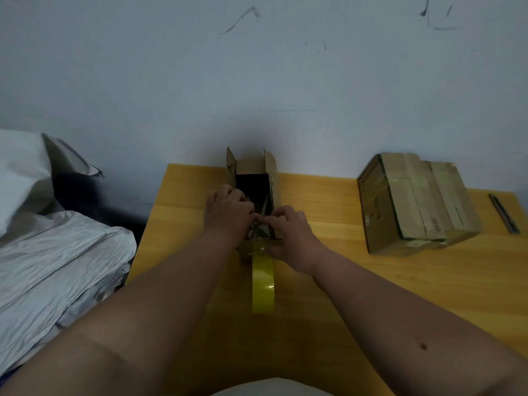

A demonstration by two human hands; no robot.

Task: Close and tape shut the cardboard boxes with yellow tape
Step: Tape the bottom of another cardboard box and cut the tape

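Note:
A narrow open cardboard box (pixel 253 167) lies in the middle of the table, its far flaps standing up and its inside dark. My left hand (pixel 228 215) curls over the box's left edge near its front. My right hand (pixel 291 235) grips the box's near right end, fingers on top and thumb on the front face. The fingertips of both hands meet over the opening. A roll of yellow tape (pixel 263 284) stands on edge right in front of the box, and its loose end seems stuck to the box's front face under my right thumb.
A larger cardboard box (pixel 414 201), closed and taped, sits at the right on the yellow wooden table (pixel 343 295). A dark slim tool (pixel 504 214) lies at the far right edge. Crumpled grey plastic bags (pixel 57 238) are piled left of the table. A wall stands close behind.

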